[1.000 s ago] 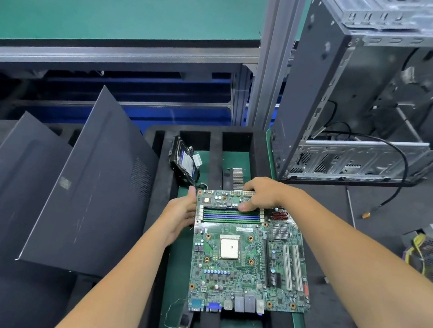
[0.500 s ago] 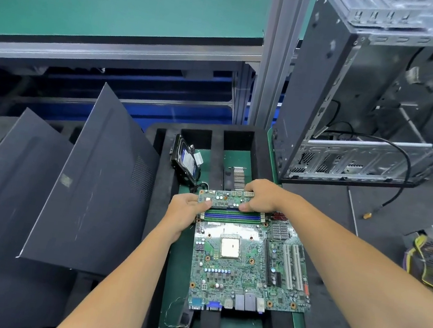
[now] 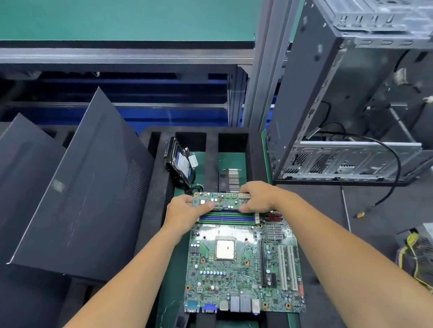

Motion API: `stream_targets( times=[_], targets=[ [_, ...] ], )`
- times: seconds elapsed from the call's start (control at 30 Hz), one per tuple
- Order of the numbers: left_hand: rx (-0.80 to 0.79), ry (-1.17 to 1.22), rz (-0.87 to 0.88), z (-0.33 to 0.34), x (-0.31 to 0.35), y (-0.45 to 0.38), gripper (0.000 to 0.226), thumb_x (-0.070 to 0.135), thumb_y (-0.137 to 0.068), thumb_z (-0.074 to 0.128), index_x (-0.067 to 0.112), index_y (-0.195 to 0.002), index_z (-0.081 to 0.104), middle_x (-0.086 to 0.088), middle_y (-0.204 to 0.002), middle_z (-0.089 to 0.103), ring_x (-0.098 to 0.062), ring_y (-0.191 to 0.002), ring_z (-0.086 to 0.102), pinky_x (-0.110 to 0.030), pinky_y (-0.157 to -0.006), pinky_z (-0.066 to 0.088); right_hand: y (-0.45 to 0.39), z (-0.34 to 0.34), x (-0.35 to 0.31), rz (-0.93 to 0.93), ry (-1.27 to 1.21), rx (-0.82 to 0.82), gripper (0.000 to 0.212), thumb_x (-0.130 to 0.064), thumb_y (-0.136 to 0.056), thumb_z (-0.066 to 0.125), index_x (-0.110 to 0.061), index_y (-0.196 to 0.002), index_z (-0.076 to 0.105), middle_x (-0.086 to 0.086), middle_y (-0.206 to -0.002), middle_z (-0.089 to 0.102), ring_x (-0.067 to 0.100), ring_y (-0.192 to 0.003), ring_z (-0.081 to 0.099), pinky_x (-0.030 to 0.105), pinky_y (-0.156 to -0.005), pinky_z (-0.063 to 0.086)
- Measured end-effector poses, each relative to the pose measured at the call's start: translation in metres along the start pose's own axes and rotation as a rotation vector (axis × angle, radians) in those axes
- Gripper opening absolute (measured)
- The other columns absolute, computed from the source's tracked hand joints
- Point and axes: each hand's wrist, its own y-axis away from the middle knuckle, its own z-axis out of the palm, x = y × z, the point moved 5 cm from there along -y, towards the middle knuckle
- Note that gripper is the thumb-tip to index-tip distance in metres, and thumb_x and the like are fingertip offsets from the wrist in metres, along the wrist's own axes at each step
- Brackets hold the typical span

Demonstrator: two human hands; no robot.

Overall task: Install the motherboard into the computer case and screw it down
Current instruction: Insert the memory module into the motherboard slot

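The motherboard [image 3: 245, 259] lies over the foam tray [image 3: 151, 210], both hands clamped on its far edge: left hand [image 3: 183, 212] pinching the far-left corner, right hand [image 3: 259, 199] curled over the memory slots. The open computer case [image 3: 357, 100] stands beyond and right of the motherboard, well apart. The risk: a one-edge hold lets the near end sag, flex, or snag the case's loose black cable [image 3: 392, 172].
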Motion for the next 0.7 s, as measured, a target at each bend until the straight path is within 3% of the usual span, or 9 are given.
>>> stream_targets(
  times=[0.4,0.5,0.63,0.7],
  targets=[
    [0.035,-0.049,0.025,0.000,-0.001,0.002,0.087,0.055,-0.068,0.078,0.004,-0.133,0.049,-0.004,-0.117,0.055,-0.017,-0.103,0.051,-0.027,-0.087,0.040,0.001,0.003,0.003,0.000,-0.016,-0.032,0.070,-0.037,-0.092,0.059,-0.009,-0.148,0.030,0.010,-0.154,0.030,0.026,-0.139,0.033,0.037,-0.111,0.029],
    [0.040,-0.066,0.032,0.001,-0.001,0.002,0.086,0.056,-0.069,0.076,0.004,-0.133,0.050,-0.007,-0.124,0.056,-0.019,-0.108,0.053,-0.029,-0.090,0.042,0.004,0.006,0.005,0.005,-0.061,-0.044,0.070,-0.037,-0.093,0.057,-0.010,-0.150,0.026,0.009,-0.157,0.025,0.026,-0.141,0.029,0.038,-0.113,0.027],
    [0.027,-0.115,0.029,0.002,-0.002,0.001,0.085,0.056,-0.074,0.072,0.003,-0.135,0.048,-0.005,-0.120,0.057,-0.017,-0.104,0.052,-0.028,-0.087,0.040,0.013,0.004,0.006,-0.007,-0.144,0.032,0.067,-0.043,-0.091,0.060,-0.015,-0.146,0.033,0.006,-0.152,0.031,0.026,-0.137,0.035,0.044,-0.112,0.031],
    [0.011,-0.128,0.023,0.001,-0.003,0.000,0.081,0.056,-0.077,0.069,0.003,-0.135,0.048,-0.002,-0.114,0.059,-0.018,-0.105,0.053,-0.028,-0.088,0.040,0.025,-0.004,0.010,-0.019,-0.241,0.173,0.061,-0.043,-0.090,0.060,-0.018,-0.142,0.040,0.005,-0.144,0.038,0.024,-0.130,0.040,0.046,-0.107,0.035]
  ],
)
